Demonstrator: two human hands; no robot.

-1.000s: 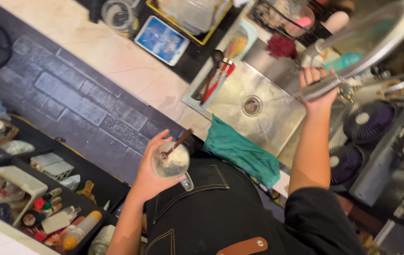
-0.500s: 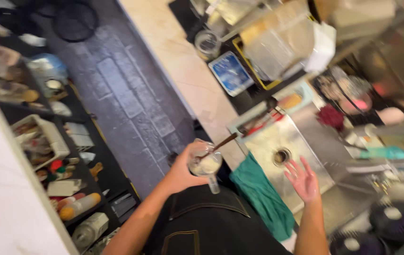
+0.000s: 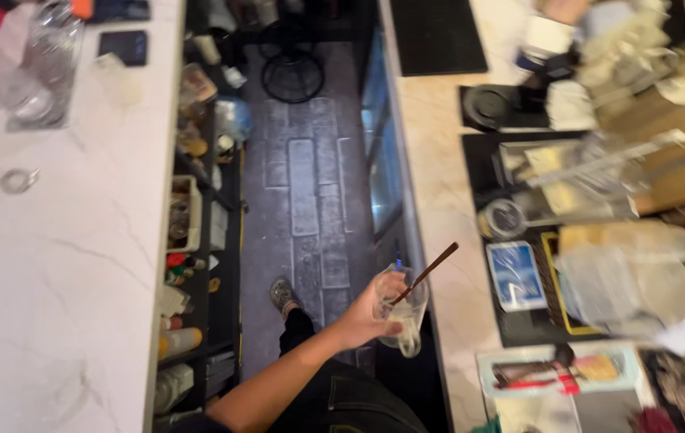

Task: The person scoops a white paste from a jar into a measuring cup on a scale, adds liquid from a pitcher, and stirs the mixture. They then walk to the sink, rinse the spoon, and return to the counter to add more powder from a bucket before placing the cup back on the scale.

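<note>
Glass pitcher carried level over the aisle

Left hand (image 3: 361,319) fingers clamped around the clear pitcher (image 3: 401,311), upright so its stirring stick (image 3: 425,273) leans above them; right hand unseen.

You stand on a grey brick-patterned floor (image 3: 310,184) between two counters. On your left, the white marble counter (image 3: 54,265) carries clear glass jars (image 3: 38,72). On your right, the pale stone counter (image 3: 442,200) holds a black rubber mat (image 3: 437,36) and a blue rectangular packet (image 3: 516,275).
</note>
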